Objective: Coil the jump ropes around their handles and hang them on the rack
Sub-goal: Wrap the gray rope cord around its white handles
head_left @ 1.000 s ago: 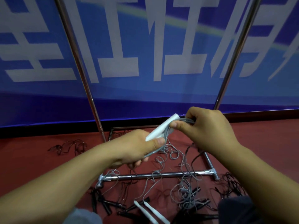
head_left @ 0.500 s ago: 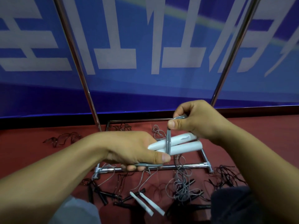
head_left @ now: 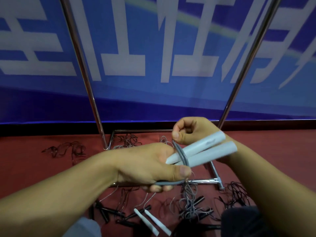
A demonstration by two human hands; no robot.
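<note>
White handles [head_left: 203, 152] paired, grey rope [head_left: 182, 155] coiled round.

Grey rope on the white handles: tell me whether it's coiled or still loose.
Partly coiled. A few turns of the grey rope circle the white handles; the rest hangs tangled to the floor.

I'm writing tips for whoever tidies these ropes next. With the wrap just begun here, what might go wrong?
1. Only a couple of turns of grey cord circle the white handles; if the right hand loses its pinch, they may spring loose.
2. The cord's tail hangs from the left hand into the tangled ropes on the floor, so it may snag and drag others up.
3. The two handles splay apart, so the coil could slip off their tapered ends.
</note>
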